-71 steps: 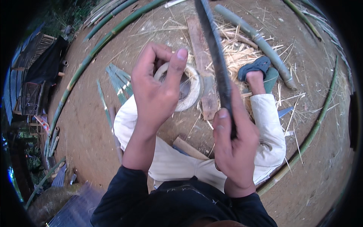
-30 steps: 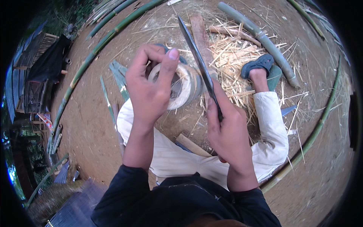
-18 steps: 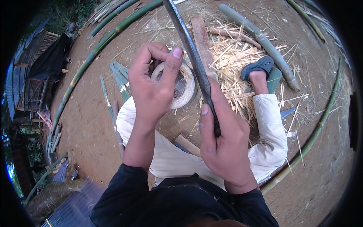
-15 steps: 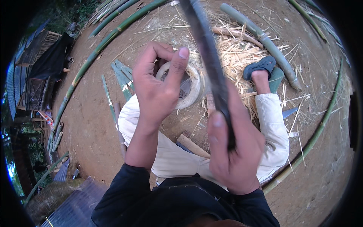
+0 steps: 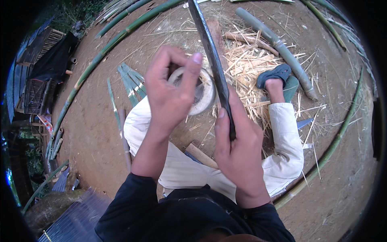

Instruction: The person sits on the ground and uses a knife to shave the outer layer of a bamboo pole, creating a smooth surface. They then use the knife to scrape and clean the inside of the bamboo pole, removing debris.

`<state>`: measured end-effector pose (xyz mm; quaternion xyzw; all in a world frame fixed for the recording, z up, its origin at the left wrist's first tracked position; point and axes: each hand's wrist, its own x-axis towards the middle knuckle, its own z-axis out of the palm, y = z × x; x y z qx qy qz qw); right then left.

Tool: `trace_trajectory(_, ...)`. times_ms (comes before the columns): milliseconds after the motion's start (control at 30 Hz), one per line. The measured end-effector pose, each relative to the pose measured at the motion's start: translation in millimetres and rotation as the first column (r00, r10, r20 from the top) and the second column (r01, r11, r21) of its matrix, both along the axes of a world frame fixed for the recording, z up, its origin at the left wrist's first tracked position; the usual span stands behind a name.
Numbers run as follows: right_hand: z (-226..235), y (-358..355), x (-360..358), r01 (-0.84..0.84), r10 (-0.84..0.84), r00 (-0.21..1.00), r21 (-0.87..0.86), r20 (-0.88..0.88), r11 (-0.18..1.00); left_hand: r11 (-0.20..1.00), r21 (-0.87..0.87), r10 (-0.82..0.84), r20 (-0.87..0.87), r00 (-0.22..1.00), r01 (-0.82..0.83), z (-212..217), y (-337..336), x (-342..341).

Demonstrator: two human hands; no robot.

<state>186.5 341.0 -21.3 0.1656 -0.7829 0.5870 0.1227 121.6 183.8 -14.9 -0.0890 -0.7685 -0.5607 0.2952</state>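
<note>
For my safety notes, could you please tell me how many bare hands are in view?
2: the left hand, curled before a pale ring, and the right hand, gripping a long dark knife.

Compared with half a second ago, you are moving your right hand (image 5: 242, 149) and its long dark blade (image 5: 212, 60) left and, it seems, lower, uncovering more far plank (image 5: 217, 34) and shavings (image 5: 252, 66).

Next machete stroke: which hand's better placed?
Right, I'd judge: the right hand grips the machete, blade pointing away from the body. The left hand overlaps the pale hollow ring in view; whether it grips anything is unclear.
</note>
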Motion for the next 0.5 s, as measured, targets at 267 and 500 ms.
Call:
trace_trajectory(267, 9, 4, 10, 0.01, -0.017, 0.998, -0.099, -0.068, 0.995, 1.0, 0.014, 0.025, 0.016, 1.0, -0.025, 4, 1, 1)
trace_trajectory(500, -23, 13, -6, 0.072, -0.065, 0.982, -0.032, 0.175, 0.997, 0.999, 0.028, 0.022, 0.036, 0.999, -0.023, 2, -8, 6)
